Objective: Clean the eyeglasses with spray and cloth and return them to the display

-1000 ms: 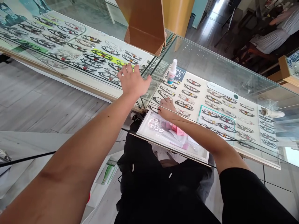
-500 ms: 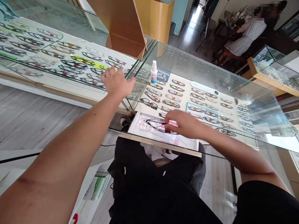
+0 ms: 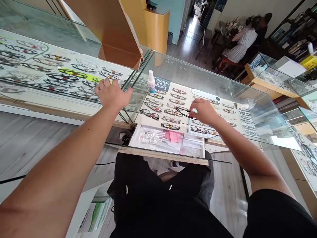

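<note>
My right hand (image 3: 203,112) pinches a dark-framed pair of eyeglasses (image 3: 182,111) above the glass top of the display case (image 3: 170,71). A red spot shows on the glasses by my fingers, which hide part of the frame. Palm down and fingers spread, my left hand (image 3: 112,94) rests on or just over the glass of the left-hand case and holds nothing. Under the glass lie rows of eyeglasses (image 3: 170,126). A small white spray bottle (image 3: 151,82) stands upright between my hands, toward the far side.
In front of my lap a drawer (image 3: 133,140) is pulled out, with clear plastic bags and a pink packet (image 3: 174,136) inside. A brown board (image 3: 119,36) leans on the left case. Two people sit at a table in the back right, beyond another display case (image 3: 274,79).
My right hand has lifted away from over the drawer, moving forward with the eyeglasses in it. The view has shifted a little to the right. My left hand stays spread on the left case.
</note>
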`<state>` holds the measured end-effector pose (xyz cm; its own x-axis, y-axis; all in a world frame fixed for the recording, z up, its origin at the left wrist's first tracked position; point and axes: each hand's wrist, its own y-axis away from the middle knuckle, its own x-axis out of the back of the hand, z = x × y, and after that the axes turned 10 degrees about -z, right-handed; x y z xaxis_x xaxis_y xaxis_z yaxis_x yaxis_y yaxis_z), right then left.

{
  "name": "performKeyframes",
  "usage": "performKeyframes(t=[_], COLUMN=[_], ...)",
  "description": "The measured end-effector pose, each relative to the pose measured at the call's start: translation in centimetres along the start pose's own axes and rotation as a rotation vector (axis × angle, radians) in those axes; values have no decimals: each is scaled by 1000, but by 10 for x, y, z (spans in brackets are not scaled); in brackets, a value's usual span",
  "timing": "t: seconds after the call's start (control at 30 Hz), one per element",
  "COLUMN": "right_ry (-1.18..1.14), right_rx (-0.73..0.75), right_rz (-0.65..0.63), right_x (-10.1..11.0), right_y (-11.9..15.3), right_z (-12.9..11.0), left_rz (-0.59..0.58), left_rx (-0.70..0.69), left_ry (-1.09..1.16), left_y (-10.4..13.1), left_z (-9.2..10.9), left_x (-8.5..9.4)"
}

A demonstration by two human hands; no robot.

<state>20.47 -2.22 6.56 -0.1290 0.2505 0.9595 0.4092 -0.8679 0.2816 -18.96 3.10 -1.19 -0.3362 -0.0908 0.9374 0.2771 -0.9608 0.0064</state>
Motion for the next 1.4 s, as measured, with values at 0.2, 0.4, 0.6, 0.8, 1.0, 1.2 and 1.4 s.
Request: performKeyframes(t=[0.2,0.4,0.6,0.8,1.0,1.2,1.4], right_ry=[-52,-253,-179,-84,-33,0,-49], right_rx=[38,450,353,199,194,133,195], right_rz=[103,-196,-379,-229,-269,-290,-314], right_x=[19,7,-70,-116,-138,-130,-104], right_y=[24,34,-55,-156,-199,-198,-149], right_z=[-30,-102,-142,-149,-154,-166,-177], left_rz=[17,22,19,24,28,1,-15], left_rx=[40,31,24,32,19,41,45], left_ry=[-12,62,89,95,40,51,99], left_y=[-3,-5,-5,-15,-21,-18,-4], left_z=[2,-1,0,-10,-17,-10,1], left_x=[-2,-4,-4,-15,-22,-16,-3])
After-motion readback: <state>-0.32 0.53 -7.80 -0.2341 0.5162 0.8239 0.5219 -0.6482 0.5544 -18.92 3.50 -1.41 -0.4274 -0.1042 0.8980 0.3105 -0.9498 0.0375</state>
